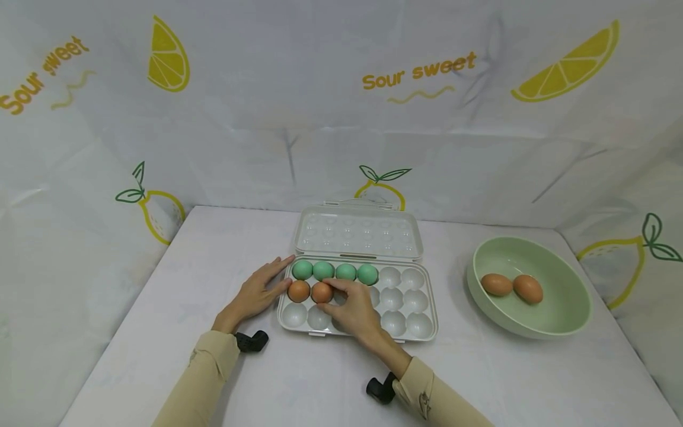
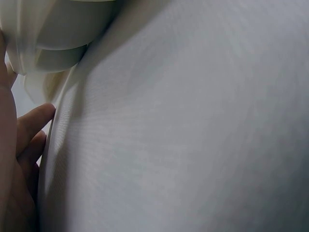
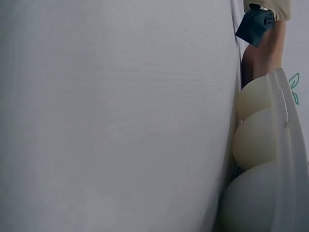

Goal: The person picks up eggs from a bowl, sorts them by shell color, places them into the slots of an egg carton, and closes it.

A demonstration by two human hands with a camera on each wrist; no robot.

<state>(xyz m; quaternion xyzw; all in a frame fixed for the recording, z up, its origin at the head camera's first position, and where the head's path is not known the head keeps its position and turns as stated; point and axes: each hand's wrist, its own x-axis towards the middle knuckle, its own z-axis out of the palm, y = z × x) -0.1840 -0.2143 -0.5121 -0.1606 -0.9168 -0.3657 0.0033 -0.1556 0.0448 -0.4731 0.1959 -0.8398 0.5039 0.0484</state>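
Note:
A white plastic egg box (image 1: 416,339) lies unfolded on the table, its cups toward the person. Green eggs (image 1: 345,271), several of them, line the left part of its back row. In the middle row, one brown egg (image 1: 299,291) sits in the leftmost cup. My right hand (image 1: 354,311) pinches a second brown egg (image 1: 321,293) between thumb and fingers, at the cup beside it. With its fingers extended, my left hand (image 1: 258,293) rests along the box's left edge. The left wrist view shows its fingers (image 2: 36,121) low beside the box (image 2: 72,24).
Behind the cups the clear ribbed lid (image 1: 358,232) leans back, hinged to the box. To the right stands a light green bowl (image 1: 565,296) with two brown eggs (image 1: 528,289) in it. A white printed sheet (image 1: 320,89) hangs behind the white table (image 1: 315,385).

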